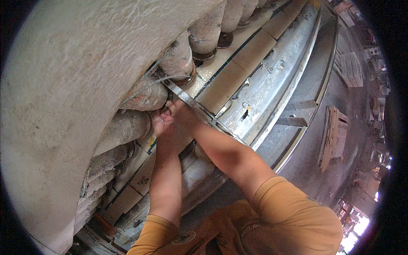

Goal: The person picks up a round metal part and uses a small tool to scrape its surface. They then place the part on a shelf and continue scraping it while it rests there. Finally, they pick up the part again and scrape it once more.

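Observation:
Both my arms reach forward to the mouth of a grey, rounded, crusted cylinder (148,94), one of a row under a large pale curved body. My left hand (162,123) is at a dark ring-like edge there, palm partly turned up and fingers curled. Close beside it, my right hand (179,108) is also curled in at that edge, its fingers partly hidden. What the fingers hold, if anything, is too small to make out. A flat metal bar (191,101) runs just past my right hand, with a wire (163,78) near its far end.
The pale rough body (72,80) fills the left. Below the cylinders runs a ledge of tan bricks (231,80), then a worn silvery metal trough (265,83) and a curved metal rail (327,80). Wooden pallets (335,131) lie on the grey floor at right.

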Demonstrator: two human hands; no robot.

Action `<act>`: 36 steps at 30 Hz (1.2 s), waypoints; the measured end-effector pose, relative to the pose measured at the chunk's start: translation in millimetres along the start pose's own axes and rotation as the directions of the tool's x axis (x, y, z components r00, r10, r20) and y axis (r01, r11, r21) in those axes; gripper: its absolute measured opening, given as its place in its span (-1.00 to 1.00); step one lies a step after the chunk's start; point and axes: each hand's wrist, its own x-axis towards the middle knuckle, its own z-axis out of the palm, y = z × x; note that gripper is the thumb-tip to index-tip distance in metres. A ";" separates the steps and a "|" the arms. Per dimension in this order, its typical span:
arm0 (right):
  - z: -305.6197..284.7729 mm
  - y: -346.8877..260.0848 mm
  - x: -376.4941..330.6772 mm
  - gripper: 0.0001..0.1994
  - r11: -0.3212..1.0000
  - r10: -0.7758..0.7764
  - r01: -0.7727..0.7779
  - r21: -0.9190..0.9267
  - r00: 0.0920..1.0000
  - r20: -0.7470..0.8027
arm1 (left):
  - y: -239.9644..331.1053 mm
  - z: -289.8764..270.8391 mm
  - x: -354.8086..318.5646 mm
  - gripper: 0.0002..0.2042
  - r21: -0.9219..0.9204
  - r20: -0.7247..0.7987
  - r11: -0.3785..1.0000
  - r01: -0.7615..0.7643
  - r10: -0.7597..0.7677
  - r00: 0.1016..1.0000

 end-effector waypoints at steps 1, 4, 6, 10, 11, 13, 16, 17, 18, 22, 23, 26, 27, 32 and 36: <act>-7.5 -23.0 -8.9 -0.60 0.996 0.088 -0.086 -0.020 0.993 0.077 | 8.1 -1.2 -4.1 -0.64 -0.057 -0.017 0.998 0.013 -0.014 1.000; 1.7 -17.7 -20.8 -0.59 0.983 0.046 -0.055 -0.177 0.998 -0.052 | 2.1 -7.6 -0.6 -0.64 -0.056 0.027 0.998 0.038 -0.036 0.999; 16.7 -7.6 -24.2 -0.57 0.983 0.107 -0.127 -0.135 0.983 -0.149 | -10.8 -11.4 -11.3 -0.65 0.161 0.196 0.987 -0.015 -0.017 0.980; 36.0 -49.8 -28.2 -0.54 0.918 0.394 -0.373 0.138 0.897 -0.198 | -4.1 -4.8 -16.1 -0.66 0.114 0.184 0.992 -0.052 0.030 0.982; 39.6 -46.6 -26.6 -0.54 0.906 0.422 -0.392 0.162 0.871 -0.252 | -7.6 -1.1 -16.2 -0.66 0.085 0.198 0.996 0.003 -0.019 0.980; 37.7 -43.2 -27.7 -0.55 0.907 0.379 -0.316 0.279 0.901 -0.212 | -7.7 2.5 -28.3 -0.67 -0.003 0.347 0.968 0.253 -0.236 0.908; 41.7 -6.9 -28.7 -0.61 0.940 0.177 -0.116 0.320 0.969 -0.170 | 9.8 -28.9 0.2 -0.68 -0.223 0.397 0.821 0.526 -0.417 0.818; 40.8 1.8 -35.9 -0.64 0.974 0.045 -0.007 0.225 0.985 -0.166 | 15.4 -36.2 7.3 -0.69 -0.203 0.324 0.865 0.459 -0.383 0.865; 35.2 12.5 -43.0 -0.67 0.986 -0.082 0.105 0.126 0.982 -0.172 | 12.9 -28.4 17.7 -0.71 0.065 0.153 0.987 0.150 -0.159 0.975; -30.7 -15.6 -72.0 -0.76 0.986 -0.028 -0.008 0.166 0.977 0.213 | 10.3 -13.7 6.5 -0.71 0.315 0.054 0.871 -0.377 0.381 0.923; -43.6 -23.4 -73.8 -0.76 0.919 0.136 -0.268 0.288 0.903 0.407 | 6.4 -9.1 2.5 -0.70 0.326 0.068 0.858 -0.398 0.398 0.915; -54.6 -24.9 -68.7 -0.75 0.955 0.042 -0.127 0.267 0.952 0.303 | 4.8 -7.0 0.7 -0.70 0.328 0.061 0.858 -0.396 0.399 0.915; -51.8 -24.8 -67.4 -0.75 0.971 0.021 -0.081 0.225 0.966 0.257 | 12.7 -13.2 1.1 -0.70 0.304 0.030 0.884 -0.356 0.365 0.931; 10.1 44.0 -28.2 -0.69 0.980 -0.195 0.178 -0.087 0.945 -0.262 | -7.2 4.7 3.3 -0.73 0.299 0.208 0.908 -0.292 0.237 0.949; -12.5 -17.2 -26.6 -0.63 0.980 0.147 -0.146 0.136 0.989 0.001 | 16.6 -13.2 9.4 -0.74 0.298 0.203 0.915 -0.271 0.216 0.955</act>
